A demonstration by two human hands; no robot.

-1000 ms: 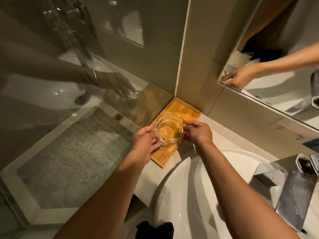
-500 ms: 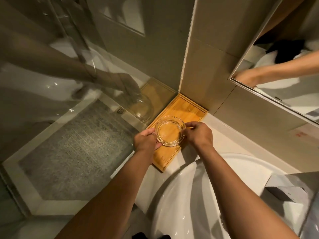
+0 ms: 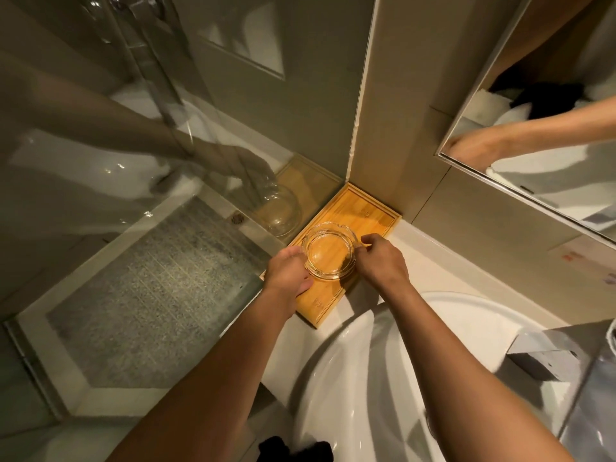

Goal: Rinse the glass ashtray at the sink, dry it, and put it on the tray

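The round clear glass ashtray (image 3: 330, 251) sits low over the wooden tray (image 3: 363, 211), which lies in the corner of the counter against the wall. My left hand (image 3: 289, 272) grips the ashtray's left rim. On the right rim, the fingers of my right hand (image 3: 381, 258) hold the glass. Whether the ashtray's base touches the wood I cannot tell. The white sink basin (image 3: 376, 388) lies below my right forearm.
A glass shower partition (image 3: 140, 208) stands directly left of the tray and reflects my arm and the ashtray. A mirror (image 3: 546, 128) hangs at the upper right. A white tissue box (image 3: 546, 355) sits at the right of the counter.
Both hands have lowered the ashtray from above the tray down onto or just over its wooden surface. The camera has tilted and moved closer.
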